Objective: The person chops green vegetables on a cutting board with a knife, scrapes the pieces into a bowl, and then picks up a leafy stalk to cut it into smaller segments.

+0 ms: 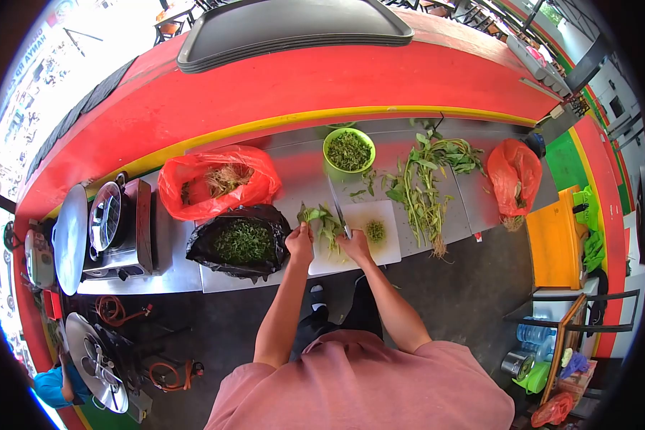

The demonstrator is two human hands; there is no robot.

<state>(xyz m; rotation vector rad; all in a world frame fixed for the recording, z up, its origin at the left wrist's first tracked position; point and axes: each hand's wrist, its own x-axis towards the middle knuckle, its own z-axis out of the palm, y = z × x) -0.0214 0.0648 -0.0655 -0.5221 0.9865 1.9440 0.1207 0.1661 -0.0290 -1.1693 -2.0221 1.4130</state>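
My left hand [299, 242] is closed on a few leafy green stems [327, 223], whose leaves lie over the left part of a white cutting board [389, 213]. My right hand [355, 246] grips a knife [339, 206] by its handle, the blade pointing away from me beside the leaves. A small pile of chopped greens [375, 230] sits on the board to the right of the knife. Beyond the board stands a lime-green bowl [327, 159] filled with cut leaves. Uncut leafy stems with roots [424, 197] are heaped to the right.
A black plastic bag [199, 252] of greens and a red bag [181, 179] with roots lie left on the metal counter [304, 183]. Farther left is a stove [137, 233] with a lidded pan. Another red bag [512, 175] is at the right end. Trays [294, 32] rest on the red wall.
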